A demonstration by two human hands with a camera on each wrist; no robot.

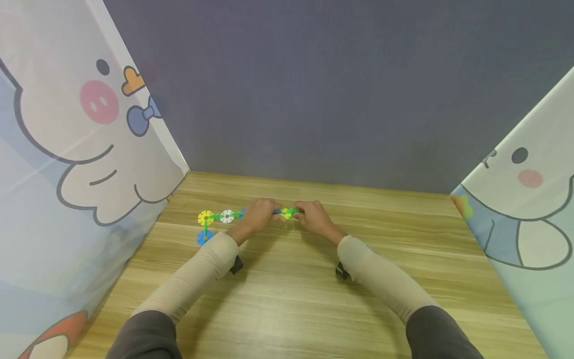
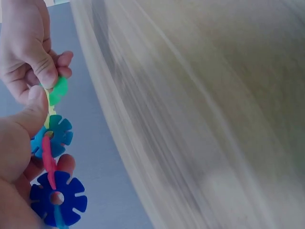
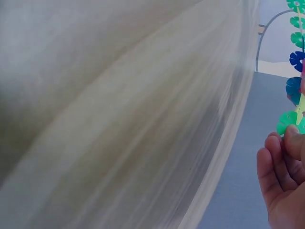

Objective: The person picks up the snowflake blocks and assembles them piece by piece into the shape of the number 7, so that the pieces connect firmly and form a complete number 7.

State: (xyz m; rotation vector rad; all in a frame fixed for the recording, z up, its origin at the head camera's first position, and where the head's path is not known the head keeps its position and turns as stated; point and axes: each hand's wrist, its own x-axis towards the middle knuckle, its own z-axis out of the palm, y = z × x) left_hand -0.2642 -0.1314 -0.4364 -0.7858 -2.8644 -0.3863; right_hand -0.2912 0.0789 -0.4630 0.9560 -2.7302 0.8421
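Note:
A chain of slotted plastic flower discs hangs between my two hands in the middle of the table. My left hand (image 1: 259, 215) holds it by the middle; in the left wrist view its thumb lies by a teal disc (image 2: 63, 130) and a fingertip shows behind, near a dark blue disc (image 2: 43, 198). My right hand (image 1: 315, 218) pinches a green disc (image 3: 286, 122) at the chain's right end. Leftward, the chain runs through a white disc (image 1: 226, 216) to a yellow disc (image 1: 203, 218). A blue disc (image 1: 201, 238) joins below the yellow one. My left fingers hide some discs.
The wooden table (image 1: 287, 309) reaches back to a dark grey panel (image 1: 314, 99). Cartoon-printed walls stand at the left (image 1: 40, 214) and right (image 1: 529, 219). Black wrist devices sit under the left (image 1: 236, 265) and right (image 1: 342, 270) cuffs.

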